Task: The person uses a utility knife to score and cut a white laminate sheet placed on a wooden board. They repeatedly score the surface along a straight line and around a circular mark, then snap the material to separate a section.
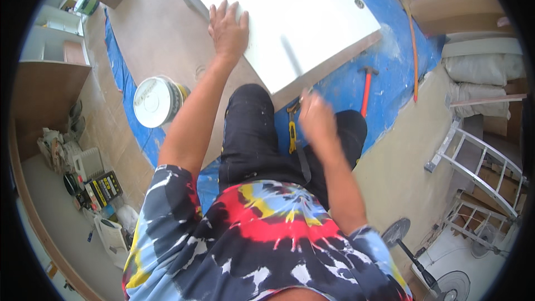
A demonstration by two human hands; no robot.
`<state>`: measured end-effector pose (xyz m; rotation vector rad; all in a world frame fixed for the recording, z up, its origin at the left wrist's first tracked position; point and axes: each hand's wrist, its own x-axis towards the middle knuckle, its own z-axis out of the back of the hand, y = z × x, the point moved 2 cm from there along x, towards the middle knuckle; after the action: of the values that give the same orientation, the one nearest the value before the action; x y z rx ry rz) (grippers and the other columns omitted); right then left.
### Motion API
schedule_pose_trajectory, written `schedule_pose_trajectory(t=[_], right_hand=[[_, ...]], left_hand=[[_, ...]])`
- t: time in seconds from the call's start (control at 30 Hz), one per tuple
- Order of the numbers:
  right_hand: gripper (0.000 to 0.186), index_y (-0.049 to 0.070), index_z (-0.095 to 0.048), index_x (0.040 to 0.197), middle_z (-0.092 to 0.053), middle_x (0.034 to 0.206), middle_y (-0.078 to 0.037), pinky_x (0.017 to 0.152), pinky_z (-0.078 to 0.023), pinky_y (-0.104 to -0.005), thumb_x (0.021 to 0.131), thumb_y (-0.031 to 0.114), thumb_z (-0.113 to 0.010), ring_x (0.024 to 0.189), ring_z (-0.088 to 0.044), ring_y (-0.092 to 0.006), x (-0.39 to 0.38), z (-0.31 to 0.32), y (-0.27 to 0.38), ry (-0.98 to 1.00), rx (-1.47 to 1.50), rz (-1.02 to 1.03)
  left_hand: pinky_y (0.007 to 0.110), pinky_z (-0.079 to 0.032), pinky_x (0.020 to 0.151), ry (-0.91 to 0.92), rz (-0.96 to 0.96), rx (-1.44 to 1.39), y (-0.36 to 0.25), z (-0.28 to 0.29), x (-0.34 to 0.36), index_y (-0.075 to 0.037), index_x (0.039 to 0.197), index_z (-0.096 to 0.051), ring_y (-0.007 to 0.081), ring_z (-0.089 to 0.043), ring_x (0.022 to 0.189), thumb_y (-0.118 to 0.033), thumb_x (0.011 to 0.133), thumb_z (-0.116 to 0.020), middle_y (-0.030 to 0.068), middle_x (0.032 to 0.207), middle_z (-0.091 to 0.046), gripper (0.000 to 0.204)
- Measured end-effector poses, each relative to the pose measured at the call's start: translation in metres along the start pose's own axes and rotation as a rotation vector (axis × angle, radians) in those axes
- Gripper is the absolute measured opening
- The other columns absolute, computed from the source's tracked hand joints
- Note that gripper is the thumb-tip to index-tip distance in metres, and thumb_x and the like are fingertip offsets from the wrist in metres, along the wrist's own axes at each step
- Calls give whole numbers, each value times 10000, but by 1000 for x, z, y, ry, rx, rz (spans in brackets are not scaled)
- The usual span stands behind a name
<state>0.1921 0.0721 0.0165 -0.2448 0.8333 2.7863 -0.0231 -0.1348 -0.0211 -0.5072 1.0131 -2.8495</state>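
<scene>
A large white panel (301, 17) with a brown edge slants across the top middle. My left hand (228, 29) lies on its left side, fingers stretched out over the white face. By the panel's near edge, my right hand (316, 116) is closed and smeared by motion. A long thin grey tool (291, 56) juts up from it over the panel, too blurred for its kind to show. Beside that hand lies a yellow-handled tool (292, 134), its head partly hidden by the hand. To the right, a red-handled hammer (366, 92) rests on the blue sheet.
Blue sheeting (393, 86) spreads under and around the panel. A white lidded bucket (153, 103) stands left of my left forearm. A metal ladder (473, 159), white sacks (482, 69) and a fan (451, 287) are at the right. Boxes and tools (103, 189) sit at the lower left.
</scene>
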Motion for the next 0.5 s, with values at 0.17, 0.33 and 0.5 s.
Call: schedule_pose_trajectory(t=[0.17,0.33,0.5], right_hand=[[379,-12,-631,965,-684,777,-311,704,-547,-600,1059,338,-520,773,-690,-509,-16,-12,7,107,1,53],[412,-34,-627,950,-684,763,-314,693,-564,-574,1059,352,-528,761,-700,-496,-16,-18,5,143,-117,21],[407,-26,-625,939,-684,751,-312,700,-568,-576,1064,346,-519,745,-704,-491,-14,-16,8,6,-67,80]], left_hand=[[567,-190,1235,1,-19,7,-2,1,-1,-122,1436,-602,364,-192,1568,-363,1019,-568,137,1611,-415,483],[575,-184,1237,-22,-13,-23,-2,1,-2,-124,1432,-603,363,-194,1567,-356,1021,-567,141,1614,-410,473],[566,-181,1241,10,-14,-8,-1,1,-1,-125,1433,-600,365,-190,1568,-362,1029,-556,142,1622,-396,471]])
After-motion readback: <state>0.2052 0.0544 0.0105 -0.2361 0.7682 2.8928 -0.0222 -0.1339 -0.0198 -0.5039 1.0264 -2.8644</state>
